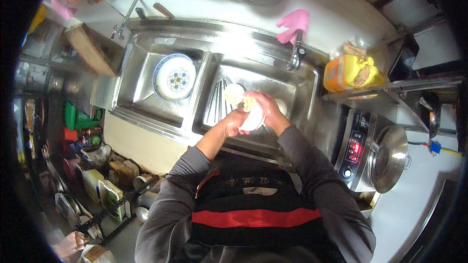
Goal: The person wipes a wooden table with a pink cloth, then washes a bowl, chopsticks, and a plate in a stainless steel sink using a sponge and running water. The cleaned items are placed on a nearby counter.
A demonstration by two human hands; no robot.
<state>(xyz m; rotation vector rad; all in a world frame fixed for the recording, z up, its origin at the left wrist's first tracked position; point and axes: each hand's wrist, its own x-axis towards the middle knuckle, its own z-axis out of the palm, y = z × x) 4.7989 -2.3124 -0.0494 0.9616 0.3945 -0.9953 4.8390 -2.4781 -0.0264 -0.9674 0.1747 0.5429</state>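
Observation:
Over the right sink basin, my left hand grips a tilted white bowl by its near left side. My right hand curls over the bowl's far right side, with a pale yellow sponge or cloth at its fingers against the bowl. Just beyond my hands a small white dish lies in the basin. Left of it are several dark chopsticks, spread lengthwise on the basin floor. Another pale round dish is partly hidden behind my right hand.
The left basin holds a large blue-and-white patterned dish. Taps stand at the left and right; a pink cloth drapes the right one. A yellow-orange container and an induction cooker are to the right.

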